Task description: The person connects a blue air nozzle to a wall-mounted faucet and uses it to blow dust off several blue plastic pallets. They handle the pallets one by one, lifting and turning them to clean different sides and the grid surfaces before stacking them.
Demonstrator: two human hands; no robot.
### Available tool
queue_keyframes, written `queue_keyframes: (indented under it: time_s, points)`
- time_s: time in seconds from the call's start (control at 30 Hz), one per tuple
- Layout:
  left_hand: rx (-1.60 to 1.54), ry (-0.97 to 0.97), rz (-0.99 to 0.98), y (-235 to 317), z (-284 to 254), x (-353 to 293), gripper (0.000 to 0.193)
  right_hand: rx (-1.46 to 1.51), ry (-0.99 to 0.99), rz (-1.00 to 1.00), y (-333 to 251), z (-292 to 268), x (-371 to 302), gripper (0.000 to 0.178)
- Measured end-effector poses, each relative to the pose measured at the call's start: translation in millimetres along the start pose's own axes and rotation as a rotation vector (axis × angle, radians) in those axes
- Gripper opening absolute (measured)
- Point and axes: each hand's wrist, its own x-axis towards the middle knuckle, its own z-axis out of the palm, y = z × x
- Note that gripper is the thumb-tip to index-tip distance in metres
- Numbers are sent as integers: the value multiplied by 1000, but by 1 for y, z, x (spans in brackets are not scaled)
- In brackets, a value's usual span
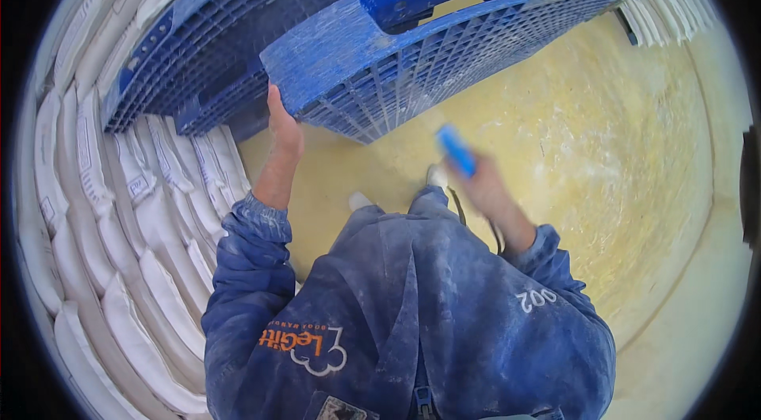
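Observation:
A scuffed blue plastic pallet (329, 51) stands tilted on edge in front of me, its grid face toward the lower right. My left hand (284, 133) is closed on its near left corner; the thumb shows on the edge, and the other fingers are hidden. In my right hand (487, 189), below the grid face and apart from it, is a blue-handled tool (455, 149). Motion blurs that hand and the tool, so its working end cannot be made out. A dark strap or cord (496, 236) hangs by the right wrist.
Behind the first pallet leans a second blue pallet (226, 40). Stacked white sacks (162, 214) fill the left side, and more sacks (664, 4) stand at the far right. The yellowish floor (602, 143) looks dusty and shiny in patches. My white shoes (358, 200) are near the pallet.

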Motion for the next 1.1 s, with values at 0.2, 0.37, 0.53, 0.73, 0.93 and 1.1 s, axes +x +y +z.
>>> queue_keyframes:
  time_s: [0.2, 0.37, 0.53, 0.73, 0.93, 1.1]
  points:
    - [17, -52, -44, 0, -7, 5, 46, -180, -269, -45, -3, 5, -20, 30]
    - [73, -140, -120, 21, -10, 0, 46, -179, 149, 356, 40, -10, 11, 34]
    - [162, -181, -157, 36, -12, 3, 43, -149, -88, 55, 47, 23, -9, 36]
    - [822, -198, 449, 69, 17, 1, 43, -88, -56, 202, 79, 39, 5, 34]
    - [1179, -472, 721, 90, 112, -15, 37, 145, 228, 259, 71, -3, 11, 35]
    - [1291, -546, 725, 64, 155, -2, 36, 52, -152, -74, 71, 12, -6, 31]
